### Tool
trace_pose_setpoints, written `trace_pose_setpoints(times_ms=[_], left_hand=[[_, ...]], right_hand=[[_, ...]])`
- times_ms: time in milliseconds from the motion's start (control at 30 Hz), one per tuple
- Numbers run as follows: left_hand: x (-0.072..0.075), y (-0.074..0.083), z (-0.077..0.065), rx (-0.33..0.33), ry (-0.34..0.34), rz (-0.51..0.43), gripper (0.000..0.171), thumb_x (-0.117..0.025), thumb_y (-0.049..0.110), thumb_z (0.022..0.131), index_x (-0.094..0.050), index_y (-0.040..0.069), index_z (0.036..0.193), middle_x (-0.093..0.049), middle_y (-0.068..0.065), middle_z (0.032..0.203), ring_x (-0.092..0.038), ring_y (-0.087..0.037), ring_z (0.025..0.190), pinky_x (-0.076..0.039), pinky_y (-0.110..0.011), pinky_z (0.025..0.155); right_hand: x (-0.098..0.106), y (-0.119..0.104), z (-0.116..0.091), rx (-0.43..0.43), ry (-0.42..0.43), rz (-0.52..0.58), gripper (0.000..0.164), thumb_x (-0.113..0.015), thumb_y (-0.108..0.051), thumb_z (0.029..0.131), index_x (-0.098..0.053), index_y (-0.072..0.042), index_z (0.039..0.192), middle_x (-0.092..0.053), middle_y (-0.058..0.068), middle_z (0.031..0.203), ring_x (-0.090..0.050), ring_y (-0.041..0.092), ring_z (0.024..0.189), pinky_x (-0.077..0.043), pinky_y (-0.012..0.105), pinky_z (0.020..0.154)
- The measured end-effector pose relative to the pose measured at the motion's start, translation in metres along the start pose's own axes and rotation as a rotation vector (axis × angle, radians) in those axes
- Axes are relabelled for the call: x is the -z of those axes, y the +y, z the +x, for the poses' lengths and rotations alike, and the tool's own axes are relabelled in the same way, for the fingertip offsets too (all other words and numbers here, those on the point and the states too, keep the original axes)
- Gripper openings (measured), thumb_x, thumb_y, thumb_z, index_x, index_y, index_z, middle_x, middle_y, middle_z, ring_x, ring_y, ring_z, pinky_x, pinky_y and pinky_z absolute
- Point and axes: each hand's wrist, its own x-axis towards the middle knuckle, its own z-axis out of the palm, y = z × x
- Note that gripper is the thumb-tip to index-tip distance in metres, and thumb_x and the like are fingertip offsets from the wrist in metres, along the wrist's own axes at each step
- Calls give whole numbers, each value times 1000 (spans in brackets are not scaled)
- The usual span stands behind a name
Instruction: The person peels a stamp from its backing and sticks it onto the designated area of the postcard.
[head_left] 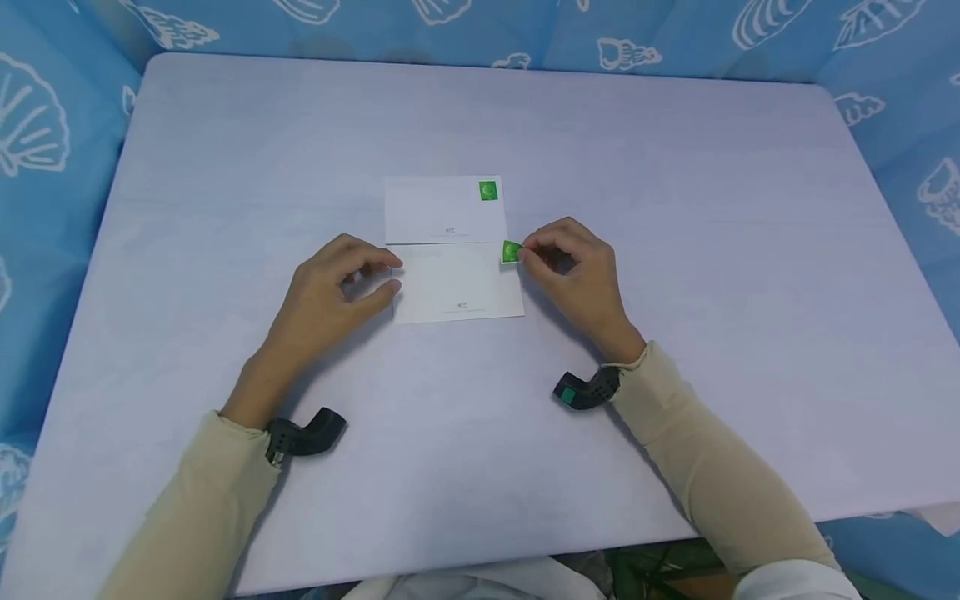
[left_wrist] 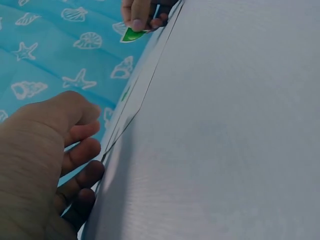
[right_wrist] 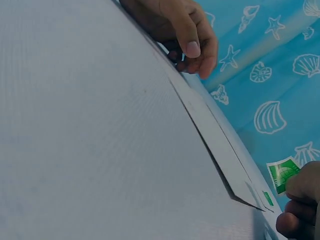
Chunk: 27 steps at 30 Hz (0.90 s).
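Note:
Between thumb and forefinger, my right hand (head_left: 579,279) pinches a small green stamp (head_left: 511,252) with a white border, over the upper right corner of the lower white envelope-like sheet (head_left: 450,283). In the right wrist view the pinched stamp (right_wrist: 282,174) shows raised above the table. My left hand (head_left: 326,287) is at that sheet's left edge, fingers loosely bent, thumb and fingertips apart. Directly above lies a second white sheet (head_left: 431,208), bearing a green stamp (head_left: 488,190) flat in its upper right corner. Whether the sheets are envelopes or cards I cannot tell.
A white-covered table (head_left: 712,250) surrounds the sheets on all sides. Blue curtains (head_left: 45,208) with white shell prints hang behind the table and at its sides. Black wrist cameras sit on both cuffs, and the table's near edge is close to the person's body.

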Motion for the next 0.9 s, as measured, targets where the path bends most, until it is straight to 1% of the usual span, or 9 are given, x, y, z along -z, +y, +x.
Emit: trace_pose_setpoints(times_ms=[100, 200, 267, 367, 500, 767, 900], left_hand=[[-2, 0, 0, 13, -37, 27, 24, -79, 13, 87, -74, 13, 111, -62, 2, 107, -54, -12, 93, -44, -30, 79], [-3, -1, 0, 22, -57, 44, 26, -79, 16, 87, -73, 14, 112, -60, 2, 110, -54, -13, 95, -44, -33, 81], [-3, -1, 0, 5, -63, 59, 27, -80, 16, 86, -73, 14, 112, -60, 0, 110, -53, -16, 96, -44, -35, 83], [-2, -2, 0, -38, -73, 96, 26, -81, 16, 85, -74, 14, 110, -59, -2, 112, -52, -20, 99, -42, -38, 85], [-2, -3, -1, -86, -82, 124, 27, -83, 18, 83, -74, 13, 108, -58, -4, 115, -50, -24, 101, -39, -40, 88], [-2, -2, -1, -135, -82, 154, 28, -83, 18, 83, -72, 12, 108, -58, -5, 113, -47, -25, 95, -37, -39, 83], [-2, -1, -1, -137, -83, 159, 28, -82, 18, 84, -72, 12, 108, -58, -6, 113, -47, -26, 93, -36, -39, 82]], right_hand=[[0, 7, 1, -7, -21, 2, 4, -75, -7, 90, -75, -4, 93, -65, 4, 94, -55, 12, 75, -46, 28, 67], [0, 10, 2, -24, -43, 15, 6, -76, -11, 90, -75, -6, 94, -65, 2, 94, -56, 12, 76, -47, 26, 68], [0, 10, 2, -36, -61, 21, 6, -76, -12, 90, -75, -7, 93, -65, 0, 94, -56, 11, 77, -47, 25, 68], [-1, 10, 3, -48, -84, 18, 7, -76, -13, 91, -75, -7, 93, -64, -1, 94, -56, 11, 77, -47, 24, 68], [-1, 9, 4, -59, -98, 6, 8, -75, -14, 91, -75, -7, 94, -64, -3, 94, -57, 10, 78, -47, 24, 69], [-1, 7, 5, -98, -105, -23, 9, -74, -15, 92, -74, -7, 95, -63, -3, 96, -56, 9, 81, -47, 24, 71], [-2, 7, 5, -106, -119, -31, 7, -74, -14, 92, -74, -8, 96, -62, -4, 97, -56, 8, 82, -47, 24, 71]])
